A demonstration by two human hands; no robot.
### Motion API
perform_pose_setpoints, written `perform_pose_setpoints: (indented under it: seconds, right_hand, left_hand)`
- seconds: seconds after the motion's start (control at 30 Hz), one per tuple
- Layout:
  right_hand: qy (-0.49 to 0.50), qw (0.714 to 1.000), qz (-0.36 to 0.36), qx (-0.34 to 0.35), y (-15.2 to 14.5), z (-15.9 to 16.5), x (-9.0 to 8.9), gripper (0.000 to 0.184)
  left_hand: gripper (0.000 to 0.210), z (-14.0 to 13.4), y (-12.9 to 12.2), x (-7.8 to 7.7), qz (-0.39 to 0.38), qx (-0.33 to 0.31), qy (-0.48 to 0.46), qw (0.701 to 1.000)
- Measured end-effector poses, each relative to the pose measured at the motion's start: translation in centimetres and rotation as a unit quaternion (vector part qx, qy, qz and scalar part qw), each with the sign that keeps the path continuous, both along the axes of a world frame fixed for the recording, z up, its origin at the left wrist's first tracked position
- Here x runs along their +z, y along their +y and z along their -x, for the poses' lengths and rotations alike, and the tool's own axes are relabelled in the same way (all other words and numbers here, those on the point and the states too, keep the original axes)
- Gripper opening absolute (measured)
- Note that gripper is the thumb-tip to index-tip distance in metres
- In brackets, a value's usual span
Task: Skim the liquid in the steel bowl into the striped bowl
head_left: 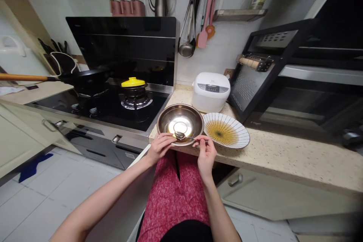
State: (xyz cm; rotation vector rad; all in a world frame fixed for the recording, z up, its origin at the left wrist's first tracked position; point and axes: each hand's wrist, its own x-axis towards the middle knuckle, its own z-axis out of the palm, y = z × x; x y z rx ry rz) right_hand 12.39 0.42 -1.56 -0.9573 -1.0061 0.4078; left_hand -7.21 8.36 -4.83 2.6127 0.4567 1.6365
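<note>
Spoon [181,136] extends from right hand [206,152] over bowl [194,121].

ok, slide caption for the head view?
Left hand at the rim of a round silver metal bowl, right hand holding a silver metal spoon over it; white, dark-lined round plate alongside.

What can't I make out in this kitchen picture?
In the head view:
- Part of the spoon handle: covered by the right hand.
- Inside of the pot: hidden by the yellow lid.
- Far end of the pan handle: cut off by the left edge.
- Writing on the rice cooker display: too small to read.
</note>
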Motion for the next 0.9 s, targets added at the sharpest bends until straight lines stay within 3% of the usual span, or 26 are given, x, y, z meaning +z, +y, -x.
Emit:
perform_pose_setpoints:
  seconds: [0.57,0.9]
  right_hand:
    - [0.041,0.999,0.005,0.008,0.5,-0.4,-0.7,0.029]
    - [0.048,0.998,-0.023,-0.033,-0.2,-0.8,0.7,0.029]
  left_hand:
    - [0.027,0.0,0.1,-0.3,0.001,-0.004,0.0,1.0]
    - [0.027,0.1,0.3,-0.5,-0.003,0.001,0.006,1.0]
